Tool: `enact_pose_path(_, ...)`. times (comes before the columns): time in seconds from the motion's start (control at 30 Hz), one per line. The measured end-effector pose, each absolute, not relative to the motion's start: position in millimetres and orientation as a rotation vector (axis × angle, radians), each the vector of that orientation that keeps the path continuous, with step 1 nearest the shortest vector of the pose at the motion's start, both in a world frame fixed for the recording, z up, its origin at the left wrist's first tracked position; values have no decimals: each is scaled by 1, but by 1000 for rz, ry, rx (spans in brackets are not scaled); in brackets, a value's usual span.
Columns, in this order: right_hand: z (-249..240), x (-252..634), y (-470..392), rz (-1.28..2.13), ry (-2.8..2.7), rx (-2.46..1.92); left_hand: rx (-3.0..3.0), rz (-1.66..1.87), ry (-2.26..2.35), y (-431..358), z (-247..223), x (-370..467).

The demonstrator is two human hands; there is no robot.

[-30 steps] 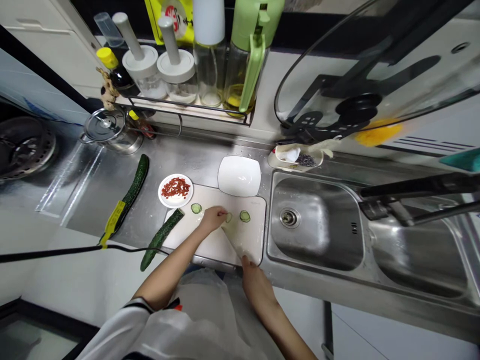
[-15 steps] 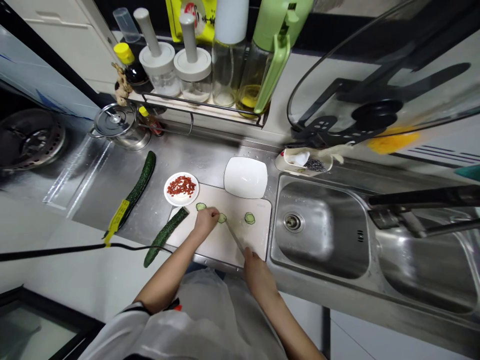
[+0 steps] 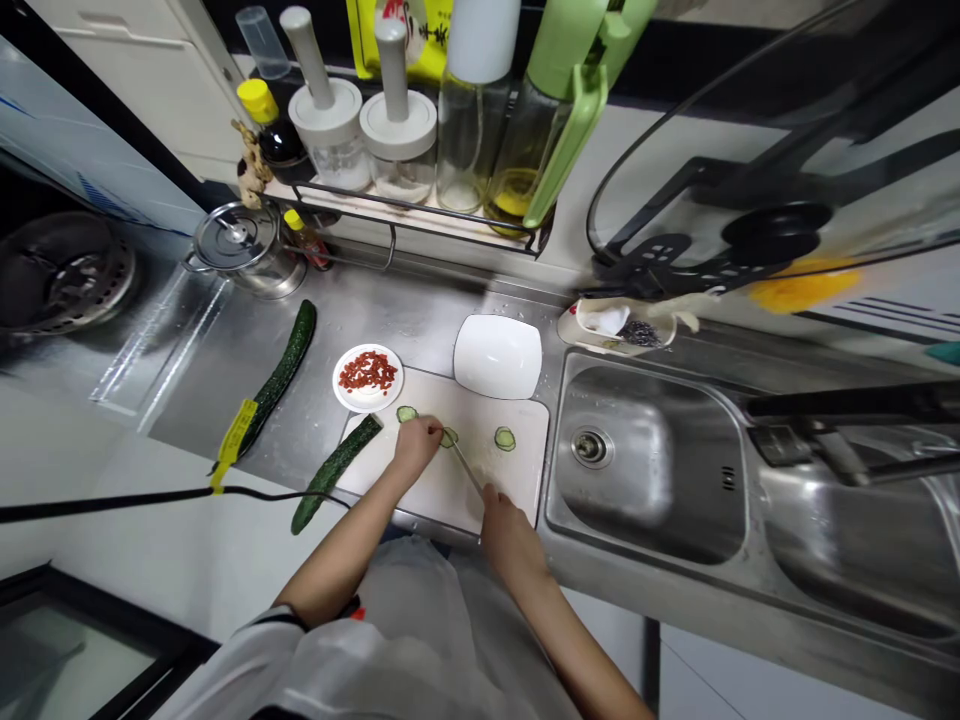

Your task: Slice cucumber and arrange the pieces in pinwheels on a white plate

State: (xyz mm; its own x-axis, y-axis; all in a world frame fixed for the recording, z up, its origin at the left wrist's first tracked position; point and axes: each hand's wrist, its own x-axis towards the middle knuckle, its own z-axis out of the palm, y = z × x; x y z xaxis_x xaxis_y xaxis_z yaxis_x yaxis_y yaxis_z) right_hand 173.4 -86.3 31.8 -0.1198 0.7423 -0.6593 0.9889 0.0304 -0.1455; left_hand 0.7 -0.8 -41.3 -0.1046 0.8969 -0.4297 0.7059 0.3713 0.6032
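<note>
While the head view is looking down at the shiny metal desk (image 3: 356,305), the right hand (image 3: 514,540) is gripping a thin silver knife (image 3: 470,471), its tip close by the round, pale green middle cucumber slice (image 3: 449,438). The left hand (image 3: 416,448) is bunching its fingertips there; I can't tell if they are pinching it. It would likely help to be going slowly, with fingertips staying off the sharp edge.

Cucumber slices are lying in three spots on one flat white cutting board (image 3: 525,470). Two long, dark green cucumbers (image 3: 337,472) are lying to the left. One round white plate (image 3: 364,403) is holding many tiny red bits (image 3: 367,372).
</note>
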Motion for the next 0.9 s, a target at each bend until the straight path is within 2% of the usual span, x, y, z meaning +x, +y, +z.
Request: enact_pose_path(0.9,48,190,-102,-978,1721,1731,1404,234,1870,-2,-33,3)
